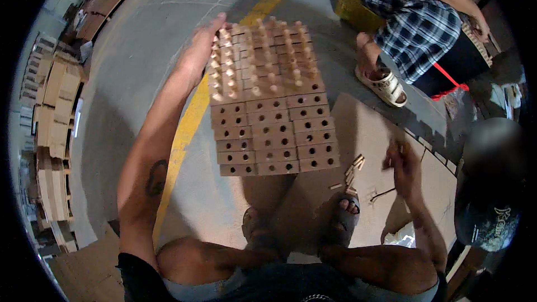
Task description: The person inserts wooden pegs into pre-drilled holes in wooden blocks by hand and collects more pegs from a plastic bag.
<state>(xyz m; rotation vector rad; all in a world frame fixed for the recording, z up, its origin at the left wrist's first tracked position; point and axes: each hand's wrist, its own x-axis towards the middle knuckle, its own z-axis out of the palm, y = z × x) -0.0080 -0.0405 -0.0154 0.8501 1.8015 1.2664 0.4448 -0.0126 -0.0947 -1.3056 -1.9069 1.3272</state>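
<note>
In front of me is a block of tightly set brown wooden pieces (274, 128) with rows of round holes in their tops. Pale wooden dowels (257, 61) stand upright in many of the far holes; the nearer rows show open dark holes. My left hand (202, 45) grips the far left edge of these pieces, its fingertips partly hidden behind the corner. Off to the right, my right hand (404, 162) hovers above a cardboard sheet, blurred, with fingers curled together; whatever is in them cannot be made out. Several loose dowels (352, 173) lie on the cardboard near my right foot.
The cardboard sheet (369, 128) covers the floor at right, with a thin dark rod (383, 194) on it. A seated person in checked shorts (414, 28) works at far right, near a yellow crate (358, 11). Stacked cardboard (53, 134) lines the left. A yellow line (187, 128) crosses the floor.
</note>
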